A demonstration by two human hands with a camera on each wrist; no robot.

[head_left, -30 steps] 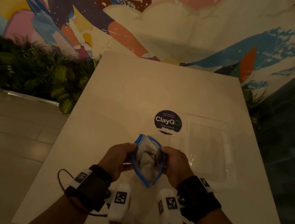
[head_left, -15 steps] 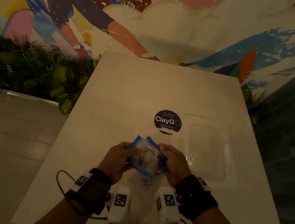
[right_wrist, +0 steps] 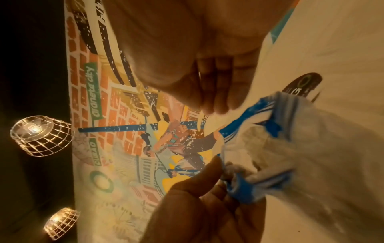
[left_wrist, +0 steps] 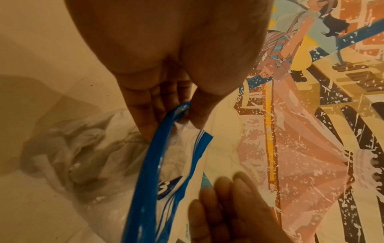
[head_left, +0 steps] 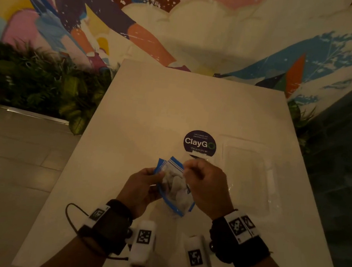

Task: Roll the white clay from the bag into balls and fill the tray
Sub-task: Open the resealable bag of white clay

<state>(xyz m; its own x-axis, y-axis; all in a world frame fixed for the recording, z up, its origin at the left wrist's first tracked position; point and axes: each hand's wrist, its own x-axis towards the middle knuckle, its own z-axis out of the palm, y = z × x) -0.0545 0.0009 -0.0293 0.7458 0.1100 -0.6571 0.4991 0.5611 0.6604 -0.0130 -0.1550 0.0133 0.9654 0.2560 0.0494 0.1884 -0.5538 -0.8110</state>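
Left hand (head_left: 142, 186) pinches the blue zip edge of the clear plastic bag (head_left: 174, 188) of white clay (head_left: 176, 191), held over the white table (head_left: 151, 113) near its front edge. Right hand (head_left: 206, 187) fingers loosely curled at the bag mouth, gripping nothing visible. Clear plastic tray (head_left: 254, 146) toward the right edge.

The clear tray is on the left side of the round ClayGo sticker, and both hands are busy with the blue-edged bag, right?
Not quite. The head view shows the clear tray on the right side of the round ClayGo sticker, not the left. The rest holds: the left hand pinches the blue-edged bag at its rim, and the right hand is at its mouth.
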